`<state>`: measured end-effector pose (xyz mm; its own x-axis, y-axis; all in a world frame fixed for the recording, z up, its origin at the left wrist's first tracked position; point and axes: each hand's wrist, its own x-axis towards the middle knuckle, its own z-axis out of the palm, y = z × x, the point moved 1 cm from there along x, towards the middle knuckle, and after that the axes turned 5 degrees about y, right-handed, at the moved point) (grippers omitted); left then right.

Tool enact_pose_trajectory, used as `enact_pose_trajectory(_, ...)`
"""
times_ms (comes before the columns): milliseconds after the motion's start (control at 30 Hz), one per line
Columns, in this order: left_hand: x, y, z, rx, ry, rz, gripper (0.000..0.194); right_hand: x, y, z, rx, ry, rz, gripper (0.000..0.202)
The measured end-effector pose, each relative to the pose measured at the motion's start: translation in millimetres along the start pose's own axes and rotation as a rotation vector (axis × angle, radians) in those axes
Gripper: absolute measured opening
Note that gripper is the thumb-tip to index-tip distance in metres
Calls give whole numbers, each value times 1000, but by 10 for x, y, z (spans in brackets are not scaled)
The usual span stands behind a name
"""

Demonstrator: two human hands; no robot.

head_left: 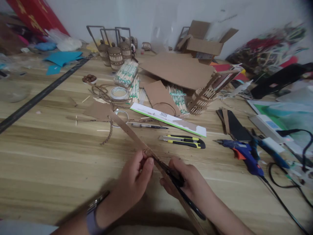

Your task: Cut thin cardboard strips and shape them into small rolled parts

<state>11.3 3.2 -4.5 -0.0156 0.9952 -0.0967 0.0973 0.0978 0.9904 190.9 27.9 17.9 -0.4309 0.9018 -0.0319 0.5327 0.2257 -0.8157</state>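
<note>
Between thumb and fingers, my left hand (140,173) pinches a long narrow cardboard strip (128,130) that runs diagonally from mid-table down toward my body. My right hand (189,178) is wrapped round black-handled scissors (195,207), whose blades lie along the strip close to my left fingertips. How far the blades are open is hidden by the strip and my fingers. Just beyond the hands lies a yellow and black utility knife (184,141). Behind it are a pen (149,126) and a white and green strip of board (168,119).
A blue glue gun (244,155) with its cable lies at right, near a black phone (236,125). Tape rolls (119,93), cardboard sheets (178,70) and bundled sticks (127,72) spread across the middle. Small slatted lanterns (115,58) and an open carton (204,47) stand at the back.
</note>
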Motion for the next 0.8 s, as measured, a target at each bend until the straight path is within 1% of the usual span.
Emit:
enact_pose_trajectory(267,5,55,9,76,-9,23,23,7,-56,-20,-38,-17,55,30)
enact_pose_trajectory(400,3,62,16,99,-14,27,23,-7,-48,-19,-39,-30,45,30)
enact_pose_trajectory(567,-10,44,28,101,-7,3,25,-3,-5,-4,-44,-7,20,30)
enact_pose_trajectory(667,-14,46,23,93,-2,-13,25,9,-9,-8,-30,-13,38,29)
enact_pose_trajectory(733,-7,58,8,73,17,-16,25,13,-24,-17,-14,-12,72,30)
enact_pose_trajectory(800,7,77,-13,42,68,-5,25,11,-44,-29,-5,-2,96,31)
